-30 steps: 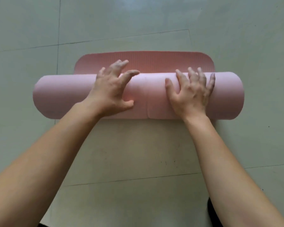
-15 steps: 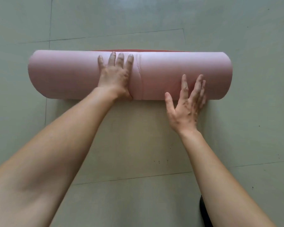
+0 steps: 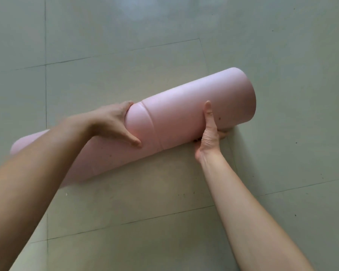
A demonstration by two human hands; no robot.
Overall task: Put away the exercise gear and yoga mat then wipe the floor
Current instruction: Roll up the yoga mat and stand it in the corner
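Yoga mat (image 3: 174, 118) is fully rolled, pointing to 2 o'clock, left grip (image 3: 114, 122) and right grip (image 3: 209, 133) both clamped round it; stowing and wiping the floor (image 3: 145, 202) remain.

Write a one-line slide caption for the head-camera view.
Left hand and right hand grip the rolled pink yoga mat, angled across the tiled floor.
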